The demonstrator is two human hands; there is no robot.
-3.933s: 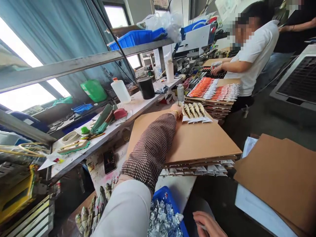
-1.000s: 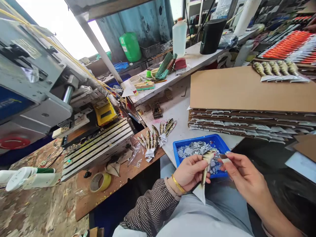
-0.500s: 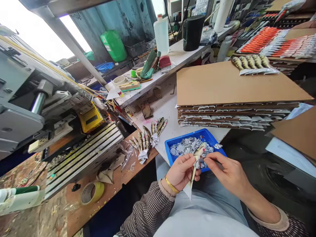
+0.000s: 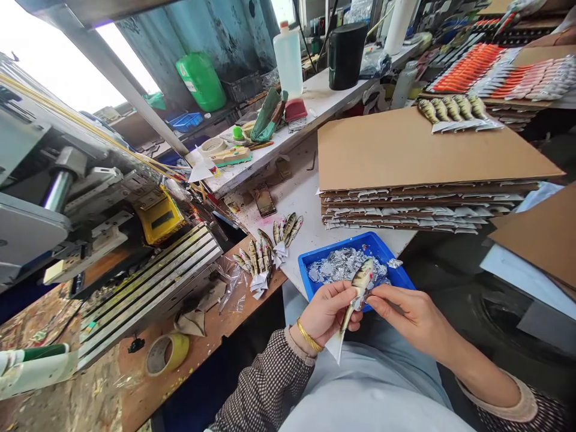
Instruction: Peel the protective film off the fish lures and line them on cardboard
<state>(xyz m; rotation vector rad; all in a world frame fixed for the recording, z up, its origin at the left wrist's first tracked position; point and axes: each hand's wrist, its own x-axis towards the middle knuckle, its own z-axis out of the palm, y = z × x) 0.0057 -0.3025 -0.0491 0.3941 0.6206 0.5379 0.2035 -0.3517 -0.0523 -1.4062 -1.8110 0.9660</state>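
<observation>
My left hand is closed around a fish-shaped lure with a white paper tail, holding it upright over my lap. My right hand pinches at the lure's middle with thumb and forefinger. Just beyond the hands sits a blue tray filled with silver foil scraps. Two bunches of similar lures lie on the bench to the left of the tray. Several more lures lie in a row on the far end of a cardboard sheet.
The cardboard tops a stack of layered sheets. A machine with a ribbed metal plate fills the left. A tape roll lies on the wooden bench. Bottles, a black can and orange lures stand farther back.
From 3.9 s ago my left arm came back from the cardboard and my view dropped to my lap. Over the last second both hands hold the lure, with my right fingers shifting along it.
</observation>
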